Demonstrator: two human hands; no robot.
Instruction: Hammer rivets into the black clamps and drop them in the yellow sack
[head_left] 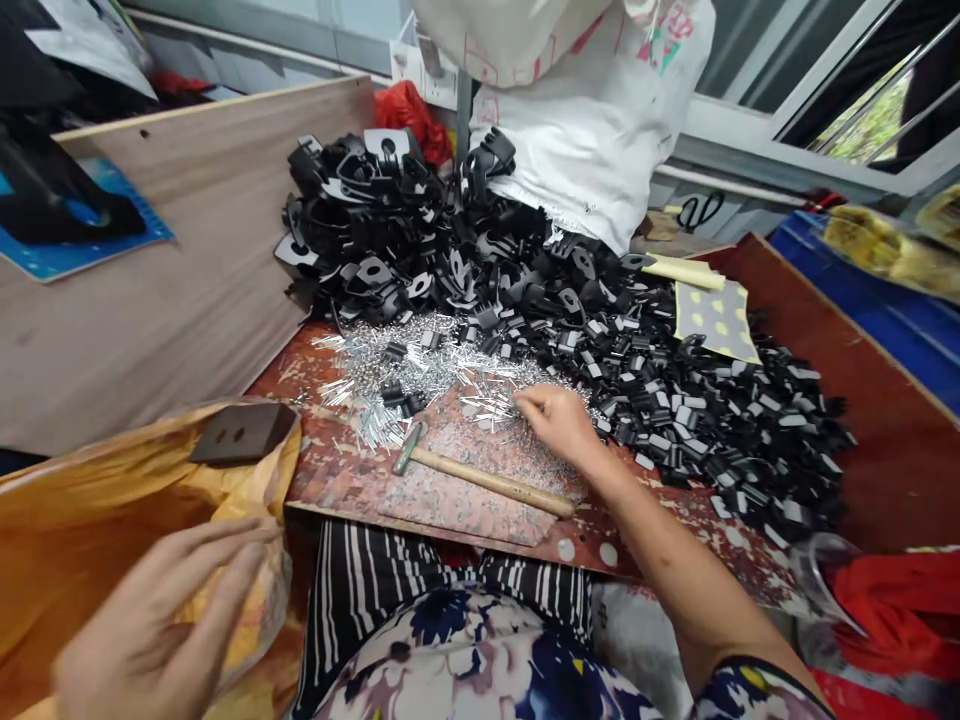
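Note:
My right hand [559, 420] reaches over the table to the near edge of a heap of loose silvery metal pins [487, 400]. Its thumb and forefinger are pinched together; whatever is between them is too small to make out. My left hand [172, 610], slightly blurred, is at the lower left with its fingers stretched out, over an orange-yellow sack [97, 530], holding nothing visible. Between the hands a hammer [487, 480] with a wooden handle lies on the worn red-brown tabletop [330, 490]. A few small black plastic pieces [401, 398] lie among the pins.
Large black plastic parts [375, 230] are piled at the back, with many smaller black clips [675, 400] on the right. A white sack [577, 130] stands behind them. A wooden board [187, 240] borders the left side. A dark brown block [244, 433] rests on the yellow sack.

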